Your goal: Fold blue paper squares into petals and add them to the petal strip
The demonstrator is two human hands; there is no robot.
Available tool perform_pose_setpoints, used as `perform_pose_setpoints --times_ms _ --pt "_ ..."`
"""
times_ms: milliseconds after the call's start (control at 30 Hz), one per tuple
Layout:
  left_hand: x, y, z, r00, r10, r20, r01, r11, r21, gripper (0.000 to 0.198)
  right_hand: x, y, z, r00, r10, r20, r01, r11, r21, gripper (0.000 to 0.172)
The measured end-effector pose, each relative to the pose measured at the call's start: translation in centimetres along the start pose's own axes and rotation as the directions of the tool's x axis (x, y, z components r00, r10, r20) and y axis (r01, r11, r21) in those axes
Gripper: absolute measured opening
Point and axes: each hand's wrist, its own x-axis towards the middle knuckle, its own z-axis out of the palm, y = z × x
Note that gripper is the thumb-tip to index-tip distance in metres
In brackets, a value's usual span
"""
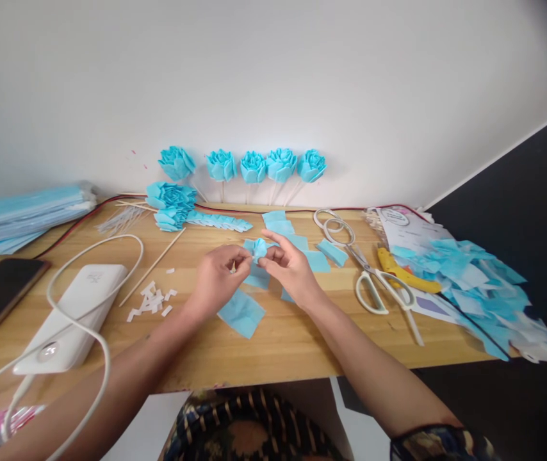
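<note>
Over the middle of the table my left hand (220, 275) and my right hand (290, 266) meet at a small gathered piece of blue tissue-like paper (259, 247). Both hands are closed in a pinch on its lower part, and the right index finger sticks up away from it. The fingers cover the lower end of the piece. Beneath and around the hands lie several flat blue paper pieces, among them a square (241, 314) near me and a strip (333, 252) to the right. A row of overlapping blue petals (220, 221) lies behind the left hand.
Blue paper flowers on sticks (253, 168) lean against the wall. White-handled scissors (372, 272), a yellow glue gun (405, 272) and blue scraps (475, 282) lie right. At left are a white power bank (79, 314) with cable, a phone (2, 294), white bits (151, 299) and a stick (153, 266).
</note>
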Motion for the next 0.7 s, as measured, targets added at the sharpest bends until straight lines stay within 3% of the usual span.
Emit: perform_pose_setpoints --times_ms 267,433,567,700 --pt "0.6 -0.3 -0.2 0.968 -0.251 -0.002 0.245 0.947 -0.208 0.016 0.4 0.3 -0.3 0.999 0.039 -0.032 -0.035 0.993 0.116 0.054" --pt "1.3 -0.3 -2.2 0.945 -0.321 -0.072 0.295 0.923 -0.246 0.019 0.6 -0.1 -0.9 0.992 0.098 -0.076 -0.079 0.971 0.225 0.052" --pt "0.4 0.0 -5.4 0.951 -0.297 -0.084 0.285 0.949 -0.132 0.021 0.8 -0.2 -1.2 0.991 0.108 -0.082 -0.083 0.961 0.264 0.055" --pt "-2.3 -0.6 -8.6 0.940 -0.341 -0.009 0.340 0.933 0.119 0.023 0.9 0.0 -1.3 0.994 0.085 -0.067 -0.062 0.954 0.293 0.054"
